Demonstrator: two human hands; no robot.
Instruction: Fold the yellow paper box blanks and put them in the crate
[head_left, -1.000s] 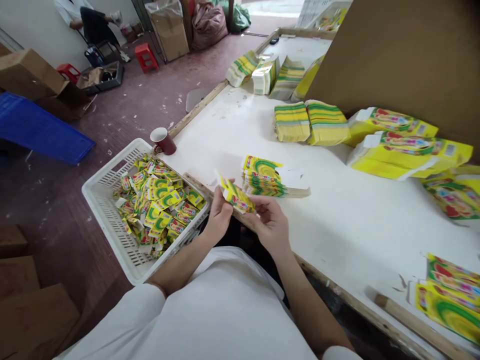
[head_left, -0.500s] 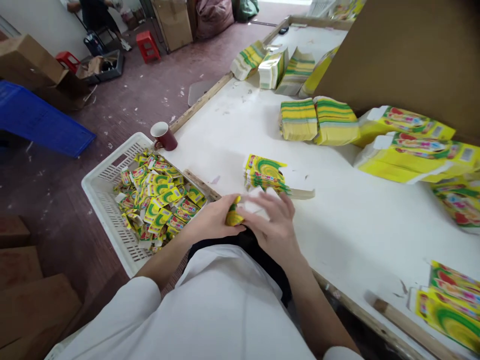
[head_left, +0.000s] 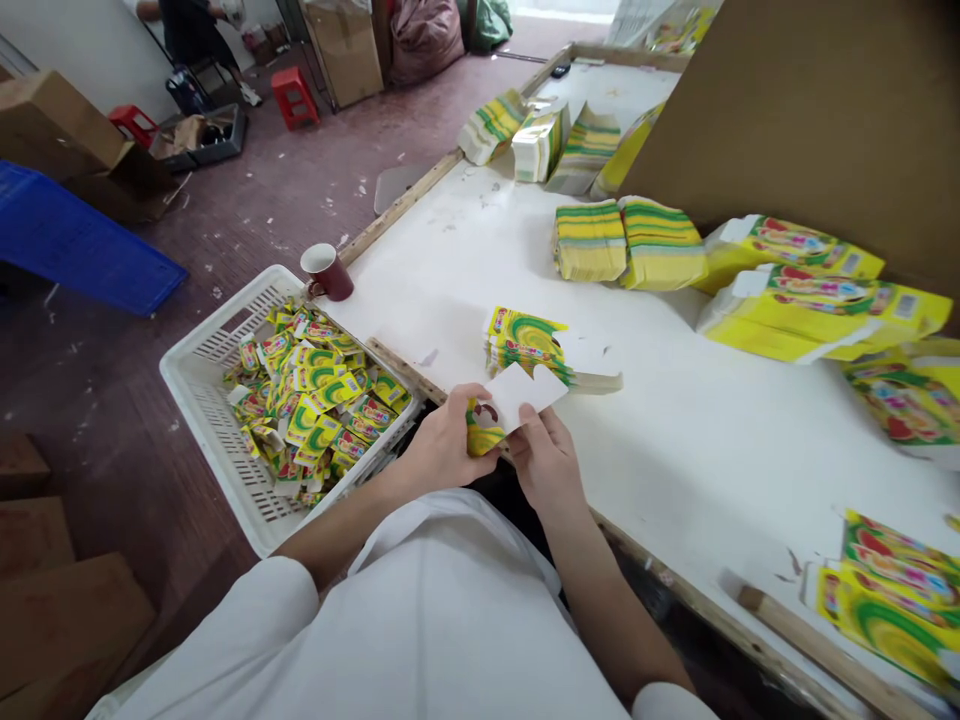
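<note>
A small yellow-and-green printed carton (head_left: pixel 486 432) with a white inner flap is held between my two hands at the table's front edge. My left hand (head_left: pixel 448 440) grips its printed left side, fingers on top and thumb below. On the right, my right hand (head_left: pixel 546 458) pinches the white flap by its lower edge. Just beyond them a stack of flat cartons (head_left: pixel 529 338) lies on the white table (head_left: pixel 660 440). To the left, a white plastic basket (head_left: pixel 217 470) is heaped with small folded cartons (head_left: pixel 322 390).
A maroon mug (head_left: pixel 330 275) stands at the table's left corner by the basket. Bundled cartons (head_left: pixel 591 240) line the back, beside a large cardboard sheet (head_left: pixel 810 120). More flat cartons (head_left: pixel 892 610) lie at right, near a wooden strip (head_left: pixel 817 645). Another person (head_left: pixel 199 40) sits far off.
My right hand has moved from over the white flap to its lower edge, and the flap now shows spread out. The left hand still holds the carton.
</note>
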